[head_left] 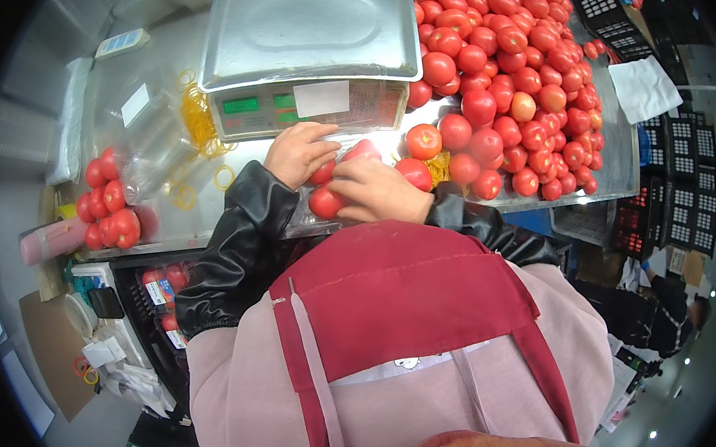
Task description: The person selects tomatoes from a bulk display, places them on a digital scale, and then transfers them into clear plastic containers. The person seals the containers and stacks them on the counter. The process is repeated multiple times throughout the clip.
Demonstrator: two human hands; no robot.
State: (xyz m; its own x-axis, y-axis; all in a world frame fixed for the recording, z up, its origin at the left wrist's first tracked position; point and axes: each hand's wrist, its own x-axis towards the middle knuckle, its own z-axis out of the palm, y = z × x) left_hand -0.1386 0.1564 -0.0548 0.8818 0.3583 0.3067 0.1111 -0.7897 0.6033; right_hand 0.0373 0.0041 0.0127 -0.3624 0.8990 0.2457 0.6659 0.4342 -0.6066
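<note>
Several red tomatoes (323, 203) lie close together in clear plastic packaging at the near edge of the metal table, in front of the weighing scale (307, 28). My left hand (297, 155) is curled over the far left side of this group, its fingers closed at the clear plastic. Curved over the tomatoes from the right, my right hand (382, 190) has its fingers bent around one of them. The hands partly hide the packaging and the fruit. Just right of my right hand are a loose tomato (424, 142) and some yellow rubber bands (439, 168).
A large heap of tomatoes (513, 71) covers the table's right side. Left of the scale are more rubber bands (200, 122), clear plastic containers (149, 151) and a small group of tomatoes (107, 204). A white cloth (646, 89) hangs at the right edge; black crates (691, 175) stand beyond.
</note>
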